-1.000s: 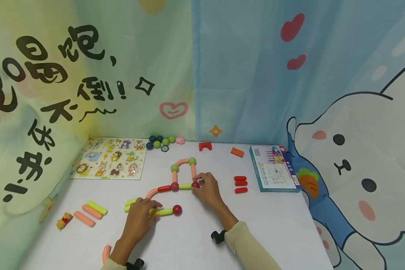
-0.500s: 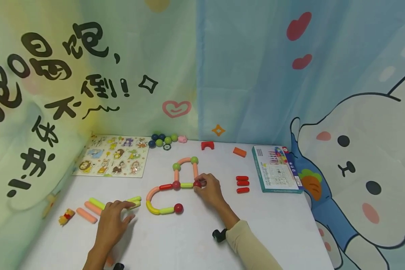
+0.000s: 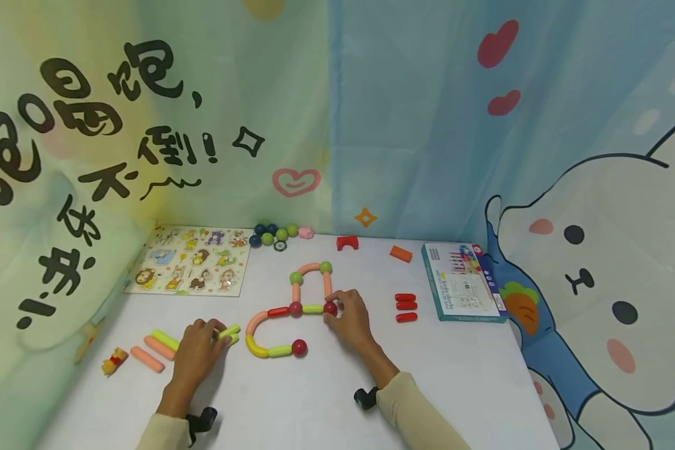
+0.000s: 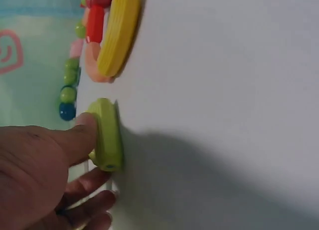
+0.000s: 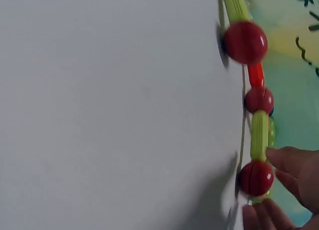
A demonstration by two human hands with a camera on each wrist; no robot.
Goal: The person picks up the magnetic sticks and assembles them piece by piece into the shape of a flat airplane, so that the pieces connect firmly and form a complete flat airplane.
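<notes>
My left hand (image 3: 198, 350) is at two short yellow-green rods (image 3: 230, 334) left of the joined figure. In the left wrist view, the thumb lies on one yellow-green rod (image 4: 107, 135), with fingertips near its lower end. My right hand (image 3: 350, 320) holds a red ball (image 3: 330, 308) at the figure's right corner, thumb on one side and fingers on the other. The figure joins rods and balls: a green rod (image 3: 313, 309), a middle red ball (image 3: 295, 309), a red rod (image 3: 278, 312) and a yellow curved piece (image 3: 254, 347). Another red ball (image 3: 299, 347) ends its lower branch. Green balls (image 3: 296, 278) top the arch.
Pink rods (image 3: 147, 359) and a bear figure (image 3: 114, 361) lie at the left. Red rods (image 3: 406, 305) and a box (image 3: 464, 282) are on the right. An animal puzzle board (image 3: 188, 260), blue and green balls (image 3: 267, 239), a red arch block (image 3: 347, 242) and an orange block (image 3: 400, 254) line the back.
My left hand has left the figure's lower branch, moved left, and come to the yellow-green rods. My right hand has stayed at the red ball.
</notes>
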